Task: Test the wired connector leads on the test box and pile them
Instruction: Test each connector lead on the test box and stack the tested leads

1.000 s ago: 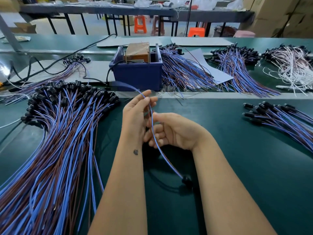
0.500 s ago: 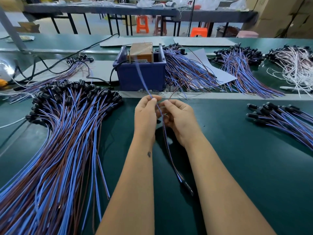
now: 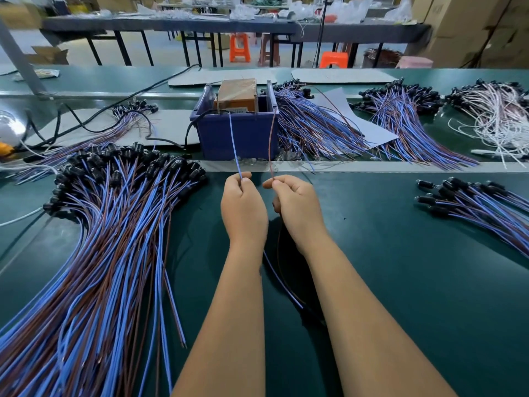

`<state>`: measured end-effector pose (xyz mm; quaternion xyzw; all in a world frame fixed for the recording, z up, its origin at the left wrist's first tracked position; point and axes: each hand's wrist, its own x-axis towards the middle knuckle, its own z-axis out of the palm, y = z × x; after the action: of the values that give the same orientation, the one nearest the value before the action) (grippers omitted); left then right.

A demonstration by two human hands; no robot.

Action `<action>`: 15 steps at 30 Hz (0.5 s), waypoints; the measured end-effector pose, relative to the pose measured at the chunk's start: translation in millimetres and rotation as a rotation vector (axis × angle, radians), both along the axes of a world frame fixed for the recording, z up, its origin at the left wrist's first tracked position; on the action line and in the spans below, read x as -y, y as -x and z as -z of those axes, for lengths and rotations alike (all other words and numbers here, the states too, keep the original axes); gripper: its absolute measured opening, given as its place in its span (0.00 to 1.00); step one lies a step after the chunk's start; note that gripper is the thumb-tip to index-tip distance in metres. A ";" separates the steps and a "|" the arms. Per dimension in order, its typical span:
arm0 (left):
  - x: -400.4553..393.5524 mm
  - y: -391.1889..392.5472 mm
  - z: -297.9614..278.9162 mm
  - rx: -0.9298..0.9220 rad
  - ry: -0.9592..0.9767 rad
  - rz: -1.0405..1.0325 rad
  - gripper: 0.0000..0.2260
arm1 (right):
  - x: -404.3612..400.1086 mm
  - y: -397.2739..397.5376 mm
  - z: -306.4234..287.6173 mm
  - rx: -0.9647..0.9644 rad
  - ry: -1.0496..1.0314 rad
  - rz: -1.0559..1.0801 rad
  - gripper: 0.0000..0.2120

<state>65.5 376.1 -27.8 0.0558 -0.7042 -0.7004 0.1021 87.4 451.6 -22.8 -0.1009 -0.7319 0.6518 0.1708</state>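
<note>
A: Left hand (image 3: 243, 204) pinches the blue wire (image 3: 234, 144) between thumb and forefinger; right hand (image 3: 297, 207) pinches the brown wire (image 3: 271, 144) the same way. Both hands' fingers closed on one lead each, held apart.

B: Where do the tips sit?

A: Up at the test box (image 3: 237, 130), the blue tub with a tan block inside. Tips reach its near rim, close to two upright pins. Contact or not, cannot tell. The lead's black connector (image 3: 310, 315) hangs low between the forearms, just over the green surface (image 3: 400, 282).

B: Risks from here?

A: First, the bare tips drifting together. The wires are thin and springy and the grip is far back from the ends, so a small wobble could cross them and, I judge, give a false reading.

B: And missing the pins?

A: Likely enough. Long free length, little control at the end. A tip could slide off a pin and read as a dead lead.

B: Piling?

A: Big pile (image 3: 108, 239) at left, small pile (image 3: 481, 202) at right. Which is tested, I cannot say. Dropping this lead on the wrong one mixes the lot. The dangling connector could also snag loose wires when swung across.
</note>
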 end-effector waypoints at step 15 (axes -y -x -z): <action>19.7 8.7 -1.9 0.015 -0.137 -0.064 0.11 | -2.4 2.8 3.9 -0.017 -0.080 -0.041 0.07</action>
<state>56.7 356.4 -25.9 0.0903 -0.6534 -0.7428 0.1152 84.7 454.0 -26.7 -0.0732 -0.7580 0.6261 0.1676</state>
